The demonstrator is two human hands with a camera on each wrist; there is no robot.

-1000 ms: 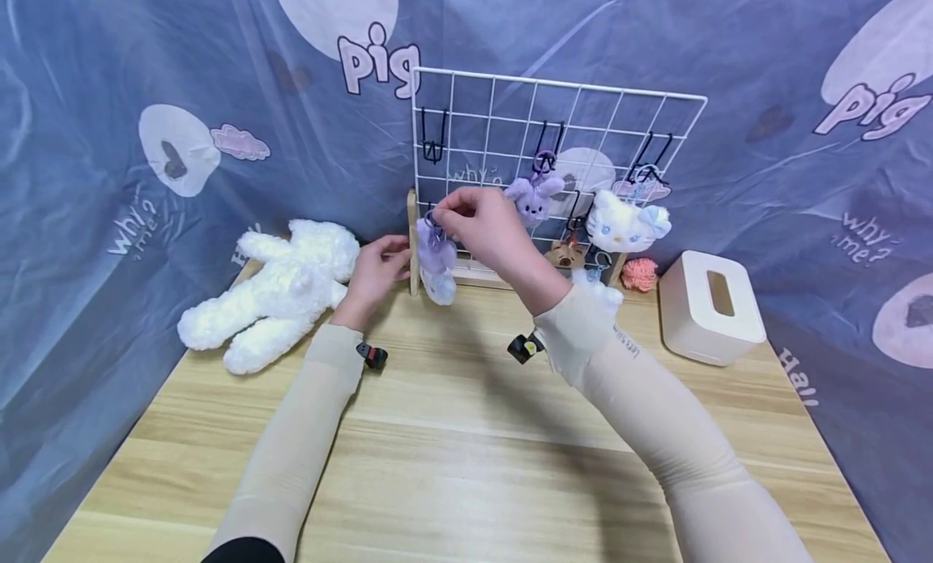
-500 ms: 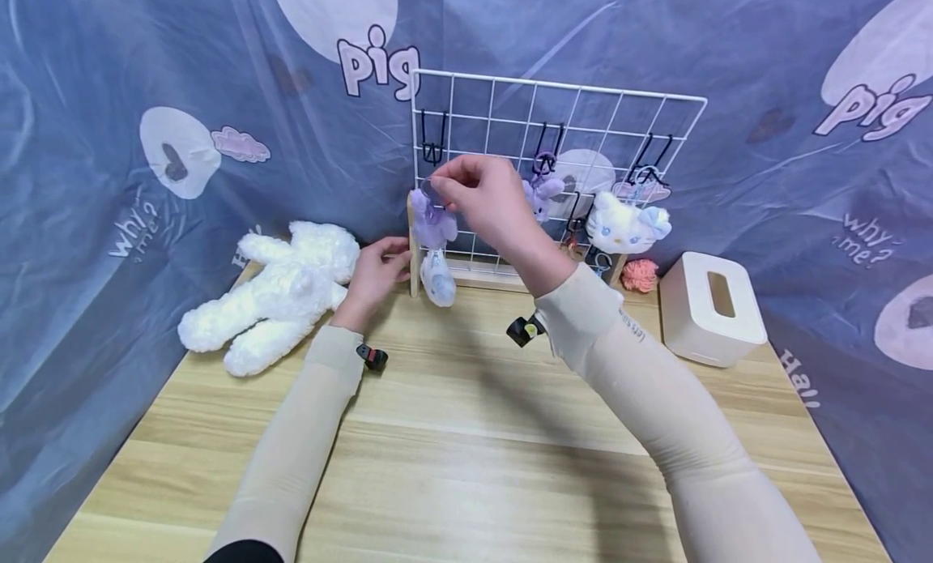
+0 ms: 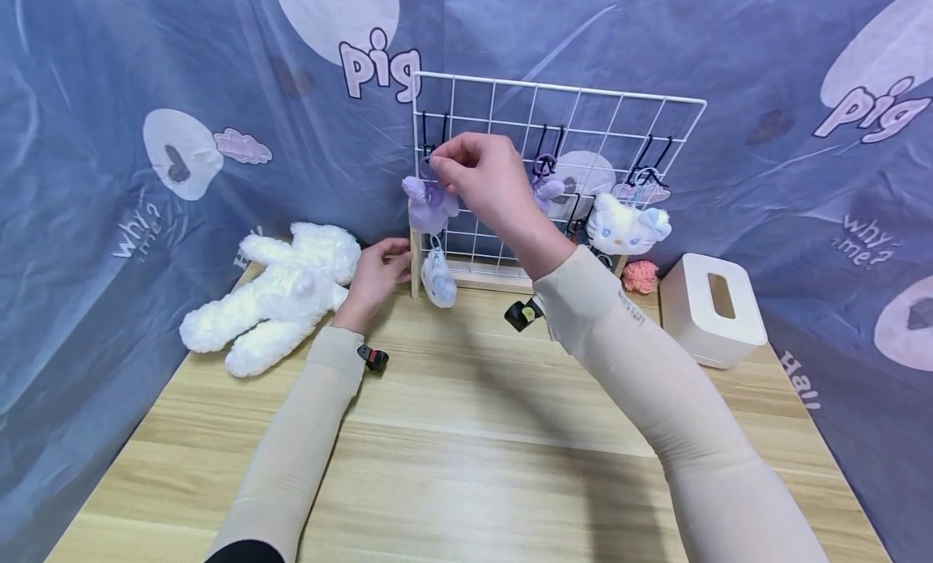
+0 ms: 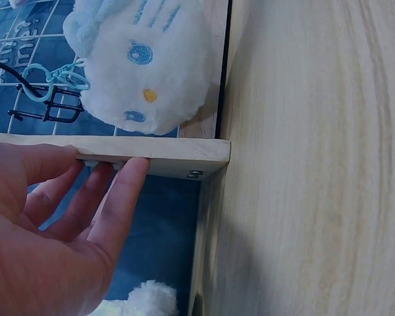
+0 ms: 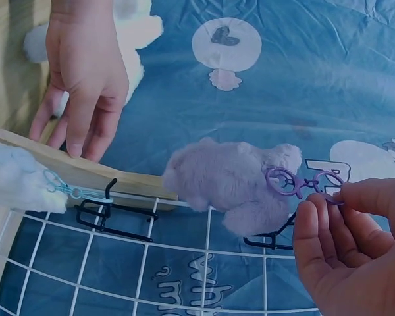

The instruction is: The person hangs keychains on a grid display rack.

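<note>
With thumb and fingertips, my right hand (image 3: 487, 170) pinches the purple ring (image 5: 330, 179) of a fluffy purple plush keychain (image 3: 428, 206). The plush hangs in front of the left edge of a white wire grid rack (image 3: 503, 178), just below an upper-left black hook (image 3: 435, 127). Lower down, a white-and-blue plush keychain (image 3: 439, 281) hangs by a light blue clasp on another black hook (image 5: 112, 214). My left hand (image 3: 377, 278) touches the outer side of the rack's wooden side post (image 4: 118, 148) with its thumb and fingertips, the fingers fairly straight.
A white fluffy toy (image 3: 284, 296) lies left on the wooden table (image 3: 423, 433). Farther right on the grid hang another purple plush (image 3: 547, 194) and a white cat-face plush (image 3: 625, 227). A coral pompom (image 3: 640, 276) and a white tissue box (image 3: 703, 316) stand at right.
My right hand has risen with the purple plush keychain, from in front of the lower-left hook up to the upper-left hook. The left hand has stayed at the side post.
</note>
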